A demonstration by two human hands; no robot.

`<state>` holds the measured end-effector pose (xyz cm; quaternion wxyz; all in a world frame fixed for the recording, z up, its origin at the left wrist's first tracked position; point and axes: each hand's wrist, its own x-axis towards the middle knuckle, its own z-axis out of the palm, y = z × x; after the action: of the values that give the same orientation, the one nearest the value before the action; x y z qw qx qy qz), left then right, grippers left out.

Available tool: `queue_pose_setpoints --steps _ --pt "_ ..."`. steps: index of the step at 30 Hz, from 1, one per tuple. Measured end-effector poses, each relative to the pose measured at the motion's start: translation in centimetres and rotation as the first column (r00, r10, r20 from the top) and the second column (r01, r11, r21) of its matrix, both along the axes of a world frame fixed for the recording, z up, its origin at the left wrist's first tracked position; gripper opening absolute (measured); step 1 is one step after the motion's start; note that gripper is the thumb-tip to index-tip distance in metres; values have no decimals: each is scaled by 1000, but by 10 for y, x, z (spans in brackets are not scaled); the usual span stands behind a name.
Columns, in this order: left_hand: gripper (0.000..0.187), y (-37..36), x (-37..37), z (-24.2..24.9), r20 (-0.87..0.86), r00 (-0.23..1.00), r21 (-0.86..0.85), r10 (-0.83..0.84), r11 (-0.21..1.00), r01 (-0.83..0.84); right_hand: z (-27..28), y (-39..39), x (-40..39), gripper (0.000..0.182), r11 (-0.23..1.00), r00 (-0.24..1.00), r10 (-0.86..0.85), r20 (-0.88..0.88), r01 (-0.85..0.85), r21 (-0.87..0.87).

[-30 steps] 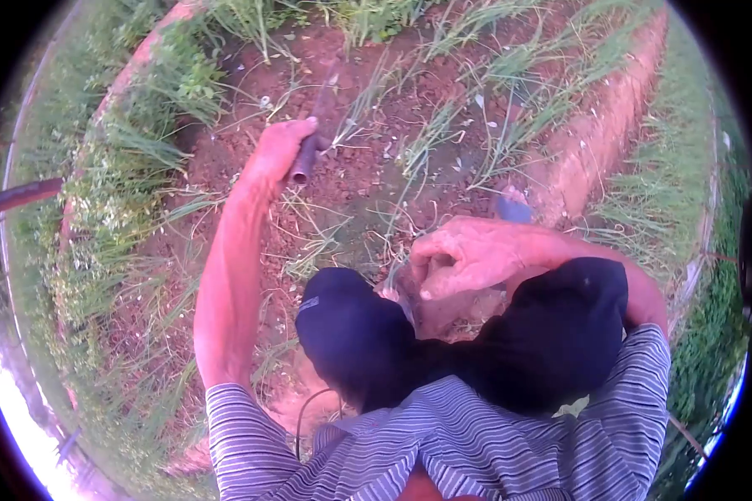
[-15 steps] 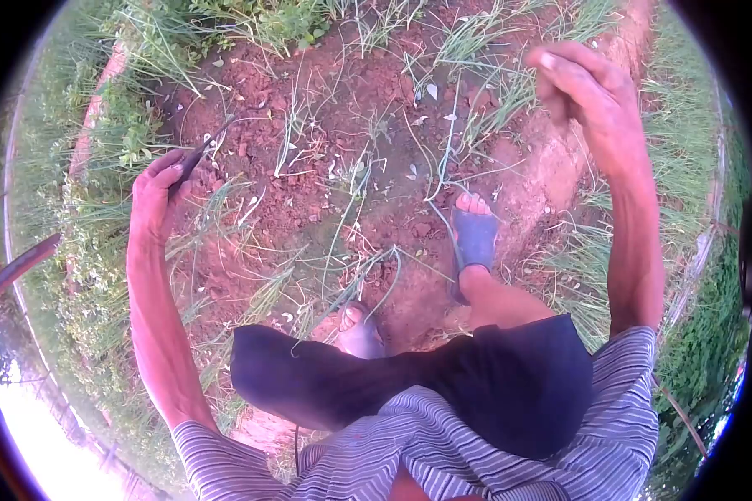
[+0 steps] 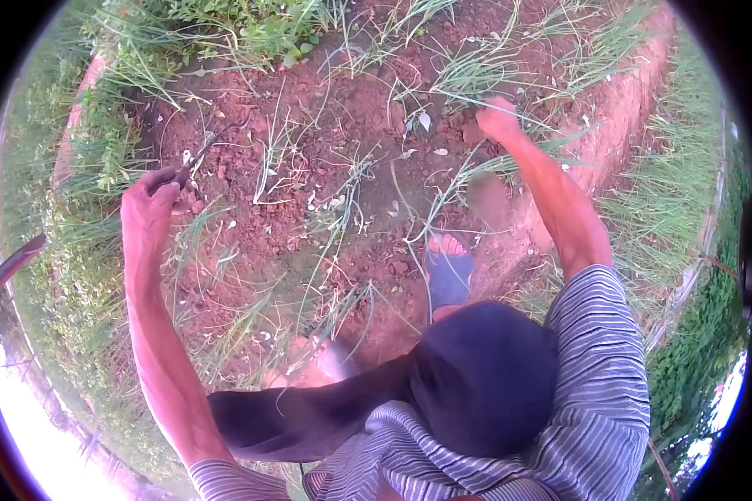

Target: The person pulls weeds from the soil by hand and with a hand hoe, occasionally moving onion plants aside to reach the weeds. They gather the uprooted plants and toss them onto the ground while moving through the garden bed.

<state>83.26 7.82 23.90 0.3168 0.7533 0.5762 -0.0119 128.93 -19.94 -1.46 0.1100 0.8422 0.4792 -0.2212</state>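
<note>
My left hand (image 3: pixel 149 209) is closed around the dark handle of a sickle-like hand tool (image 3: pixel 194 163), whose thin metal end points up and to the right, close over the loose soil. My right hand (image 3: pixel 500 123) is down at a clump of green onion-like plants (image 3: pixel 480 75), fingers curled in, with leaves running right beside it. The fingertips are mostly hidden, so I cannot tell what they hold. A brown clod of soil (image 3: pixel 472 134) lies just beneath this hand.
Uprooted onion-like plants (image 3: pixel 351 188) and pale leaves lie scattered over the reddish soil (image 3: pixel 309 113). My sandalled foot (image 3: pixel 449 275) stands on the bed. A raised soil ridge (image 3: pixel 635 92) runs along the right, with dense green growth (image 3: pixel 668 184) beyond. Leafy plants (image 3: pixel 271 33) grow at the top.
My right hand has come down and left from its raised position to the plants, its fingers curling shut. The left hand has shifted slightly, still on the tool. My knee has moved left.
</note>
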Motion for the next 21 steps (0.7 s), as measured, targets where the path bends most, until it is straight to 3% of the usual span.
queue_pose_setpoints --steps 2,3,6,11,14,18,19,21 --pt "43 4 12 9 -31 999 -34 44 998 -45 -11 -10 11 30 908 942 -332 -57 335 252" --pt "43 9 16 10 -52 997 -31 48 998 -50 -15 -12 10 30 820 928 -337 -158 371 435" --pt "43 10 36 17 -88 995 -31 51 998 -54 -24 -3 8 33 812 951 -301 -65 292 505" --pt "41 4 46 12 -108 993 -4 41 999 -42 -36 -8 12 25 850 994 -97 57 53 525" --pt "39 -1 46 10 -157 987 13 44 999 -43 -44 -2 21 22 942 989 -95 115 52 330" --pt "37 -10 48 7 -143 988 4 58 998 -58 -52 -2 33 21 878 977 -100 187 -1 478" --pt "36 -11 47 7 -148 987 23 54 998 -52 -56 -10 36 22 735 976 -210 -49 191 651" --pt "36 -9 44 3 -132 989 12 68 998 -67 -19 -14 34 20 814 863 -311 -399 459 357"
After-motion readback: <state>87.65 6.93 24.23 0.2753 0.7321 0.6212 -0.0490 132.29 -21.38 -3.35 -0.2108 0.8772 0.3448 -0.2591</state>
